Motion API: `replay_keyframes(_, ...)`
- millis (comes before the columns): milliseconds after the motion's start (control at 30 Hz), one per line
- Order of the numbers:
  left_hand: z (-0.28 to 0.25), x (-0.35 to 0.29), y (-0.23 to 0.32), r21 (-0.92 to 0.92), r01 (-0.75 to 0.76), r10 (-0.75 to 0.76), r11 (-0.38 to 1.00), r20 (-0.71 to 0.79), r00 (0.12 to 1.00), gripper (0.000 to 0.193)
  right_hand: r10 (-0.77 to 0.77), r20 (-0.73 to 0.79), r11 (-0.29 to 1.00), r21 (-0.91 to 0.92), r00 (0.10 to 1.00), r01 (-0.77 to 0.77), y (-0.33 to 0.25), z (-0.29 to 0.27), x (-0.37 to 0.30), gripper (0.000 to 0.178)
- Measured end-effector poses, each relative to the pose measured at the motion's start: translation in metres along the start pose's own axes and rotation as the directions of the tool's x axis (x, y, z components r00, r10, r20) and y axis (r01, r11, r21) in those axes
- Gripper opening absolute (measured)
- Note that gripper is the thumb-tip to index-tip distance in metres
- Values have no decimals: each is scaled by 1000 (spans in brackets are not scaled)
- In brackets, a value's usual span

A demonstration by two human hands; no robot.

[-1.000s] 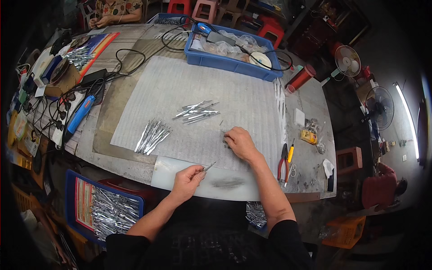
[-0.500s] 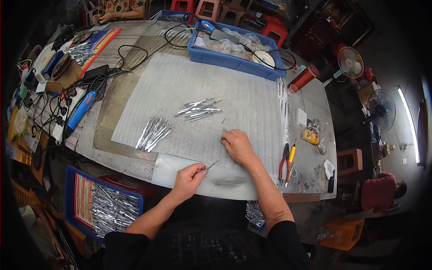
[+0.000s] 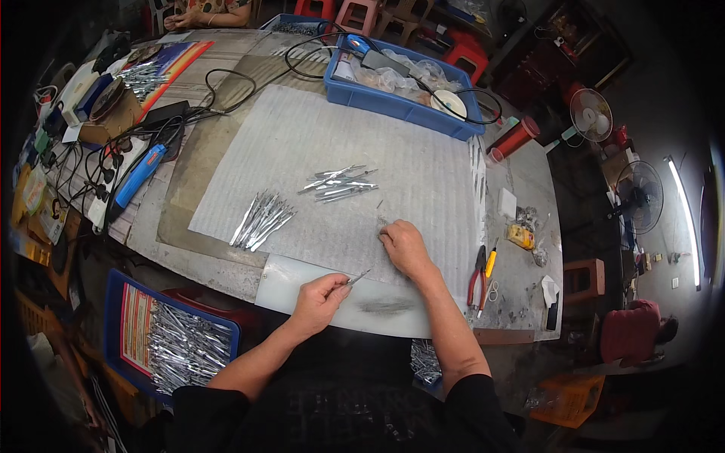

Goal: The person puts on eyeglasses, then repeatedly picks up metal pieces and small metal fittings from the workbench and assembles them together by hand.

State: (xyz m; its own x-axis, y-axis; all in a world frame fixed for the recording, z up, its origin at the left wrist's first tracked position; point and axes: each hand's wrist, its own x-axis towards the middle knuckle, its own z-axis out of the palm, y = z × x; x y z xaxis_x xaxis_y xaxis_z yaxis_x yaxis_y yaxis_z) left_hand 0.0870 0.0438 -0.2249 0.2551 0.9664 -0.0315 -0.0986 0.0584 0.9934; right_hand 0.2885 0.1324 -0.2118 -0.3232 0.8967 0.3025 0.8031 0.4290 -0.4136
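Right hand shifted slightly nearer left hand, grip unclear; left pinches metal piece. Apparently gathering small parts; next needs precision.

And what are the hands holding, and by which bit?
The left hand holds a thin metal piece just behind its narrow end, which pokes out to the right. Whether the right hand holds anything, I can't tell.

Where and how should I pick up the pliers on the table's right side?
Probably by the red handles, coming from the near side: the pliers lie with their handles toward you and their jaws pointing away. Coming slightly from the left seems better, since a yellow-handled tool lies close on their right.
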Motion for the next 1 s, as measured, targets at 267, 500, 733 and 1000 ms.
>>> replay_keyframes(267,0,1,-2,19,-2,2,1000,-4,1000,16,-36,14,998,-51,999,37,-1,0,2,7)
replay_keyframes(500,1,2,-2,33,-57,57,998,18,998,16,-110,59,966,-229,992,121,-3,4,7,4)
replay_keyframes(733,2,2,0,-96,50,-50,994,-1,999,16,-63,117,944,-315,991,97,-7,2,8,6)
replay_keyframes(1000,2,6,4,-251,114,-126,961,-31,992,17,125,-71,988,100,990,-117,-27,-14,-13,8)
